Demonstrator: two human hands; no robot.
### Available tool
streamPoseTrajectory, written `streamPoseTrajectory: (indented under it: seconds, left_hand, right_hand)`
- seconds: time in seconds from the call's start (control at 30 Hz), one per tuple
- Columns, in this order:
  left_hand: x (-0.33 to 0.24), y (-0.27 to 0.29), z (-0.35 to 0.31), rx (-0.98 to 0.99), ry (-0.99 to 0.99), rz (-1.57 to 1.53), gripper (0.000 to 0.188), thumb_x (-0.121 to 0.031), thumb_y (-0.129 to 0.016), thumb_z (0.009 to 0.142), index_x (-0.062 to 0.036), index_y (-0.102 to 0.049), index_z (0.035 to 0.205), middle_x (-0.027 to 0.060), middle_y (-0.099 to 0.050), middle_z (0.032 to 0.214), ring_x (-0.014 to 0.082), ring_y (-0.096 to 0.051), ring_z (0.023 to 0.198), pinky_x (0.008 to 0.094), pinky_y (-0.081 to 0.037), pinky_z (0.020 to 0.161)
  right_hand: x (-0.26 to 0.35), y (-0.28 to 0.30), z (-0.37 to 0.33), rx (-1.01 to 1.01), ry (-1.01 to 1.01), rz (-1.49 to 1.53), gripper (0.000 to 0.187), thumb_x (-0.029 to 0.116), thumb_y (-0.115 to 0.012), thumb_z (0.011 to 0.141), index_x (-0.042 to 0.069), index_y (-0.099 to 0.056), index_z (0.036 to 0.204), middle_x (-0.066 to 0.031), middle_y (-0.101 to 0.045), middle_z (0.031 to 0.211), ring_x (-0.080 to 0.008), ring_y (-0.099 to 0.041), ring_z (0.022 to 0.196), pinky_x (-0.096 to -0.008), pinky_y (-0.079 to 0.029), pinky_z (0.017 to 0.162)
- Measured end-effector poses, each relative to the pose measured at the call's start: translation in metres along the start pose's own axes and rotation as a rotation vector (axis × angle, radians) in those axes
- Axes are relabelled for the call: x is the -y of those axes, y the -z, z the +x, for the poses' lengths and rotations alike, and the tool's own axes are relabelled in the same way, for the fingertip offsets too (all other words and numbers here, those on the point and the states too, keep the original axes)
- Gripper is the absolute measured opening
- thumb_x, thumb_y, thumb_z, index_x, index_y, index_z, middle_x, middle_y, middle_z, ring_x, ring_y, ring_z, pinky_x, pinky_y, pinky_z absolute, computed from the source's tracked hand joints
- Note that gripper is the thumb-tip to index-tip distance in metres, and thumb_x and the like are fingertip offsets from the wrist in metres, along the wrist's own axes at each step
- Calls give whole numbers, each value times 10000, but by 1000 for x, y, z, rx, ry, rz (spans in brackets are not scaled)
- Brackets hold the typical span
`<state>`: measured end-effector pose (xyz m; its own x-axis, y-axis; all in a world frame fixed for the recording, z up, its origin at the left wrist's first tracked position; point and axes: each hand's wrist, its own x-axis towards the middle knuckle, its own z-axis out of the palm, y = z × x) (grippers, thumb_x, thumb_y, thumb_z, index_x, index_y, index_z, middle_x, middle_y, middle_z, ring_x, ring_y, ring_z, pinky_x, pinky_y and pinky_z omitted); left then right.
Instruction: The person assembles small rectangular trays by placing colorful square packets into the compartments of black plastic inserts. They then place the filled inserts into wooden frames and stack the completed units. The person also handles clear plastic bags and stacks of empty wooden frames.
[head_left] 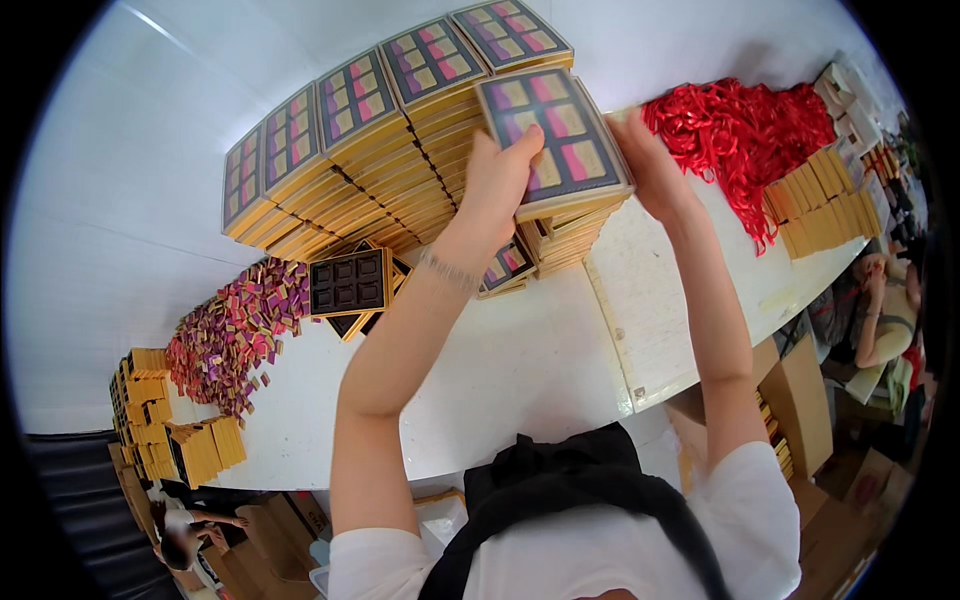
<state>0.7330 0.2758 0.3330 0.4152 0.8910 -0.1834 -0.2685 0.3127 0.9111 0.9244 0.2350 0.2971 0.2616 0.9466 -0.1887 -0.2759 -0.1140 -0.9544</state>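
A: Remote station, head view. I log the left hand (498, 178) first. State?

B: Closed round the near left edge of a flat box (572, 135), thumb laid over its printed top. I can't see the fingers beneath.

A: Right hand (648, 172)?

B: Part-curled at the box's right side, fingertips by its far right corner. Image soft there; I cannot tell whether it grips or only touches.

A: Location of the box?

B: Tilted slightly, above a shorter pile of boxes (578, 235) and in front of the right end of the tall stacks (350, 195). Whether its underside rests on the pile, I cannot tell. Its lid shows six pink, purple and cream panels in a dark frame, same as the stack tops.

A: Surroundings on my white table (480, 365)?

B: Left of the left forearm, a dark six-cell tray (347, 282) with gold sides, lying on others. Beyond it, a heap of small pink and purple pieces (235, 330), then gold-sided stacks (205, 450). To the right, a tangle of red ribbon (735, 135), just beside gold bundles (820, 205).

A: People?

B: One co-worker (885, 325) far right, another (180, 540) lower left; both well apart from these hands.
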Motion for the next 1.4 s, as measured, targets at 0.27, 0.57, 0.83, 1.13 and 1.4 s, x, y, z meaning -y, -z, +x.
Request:
streamPoseTrajectory:
  seconds: [0.27, 0.57, 0.83, 1.13, 1.4]
  left_hand:
    - [9, -14, 15, 168, 6, -353, 488, -403, -466, 989, -27, -454, 1299, 103, -519, 1313, 210, -499, 1199, 385, -418, 1025]
    - [166, 139, -13, -603, -71, 579, 798, -489, -571, 899, 11, -283, 1450, 204, -419, 1427, 307, -438, 1288, 373, -348, 1045]
    - [260, 179, 41, -449, 319, 7, 766, -397, -580, 916, 75, -269, 1434, 193, -506, 1340, 283, -548, 1156, 326, -438, 955]
    - [293, 215, 59, -391, 357, 234, 671, -407, -594, 888, 104, -443, 1296, 276, -557, 1249, 345, -556, 1158, 384, -456, 925]
    - [255, 168, -12, -639, 303, -213, 742, -384, -587, 921, 18, -268, 1456, 192, -465, 1379, 281, -495, 1223, 451, -379, 1023]
  right_hand:
    - [12, -6, 42, 221, -178, 98, 427, 407, -644, 880, 37, -612, 1090, -67, -672, 990, -144, -654, 841, -289, -540, 765]
    - [-140, 67, 76, 181, -285, 228, 652, 615, -391, 921, 166, -436, 1392, -61, -466, 1419, -247, -411, 1299, -498, -293, 1063]
    - [-293, 90, 86, 21, -480, 301, 286, 363, -551, 930, 138, -582, 1103, -55, -612, 1082, -201, -592, 984, -399, -493, 872]
    - [-320, 109, 89, 258, -395, 301, 185, 290, -594, 909, 155, -602, 1037, -31, -630, 973, -198, -605, 913, -386, -509, 843]
    - [-325, 117, 73, -384, -390, 320, 384, 411, -505, 935, 87, -561, 1133, -86, -628, 1055, -288, -590, 1002, -458, -467, 893]
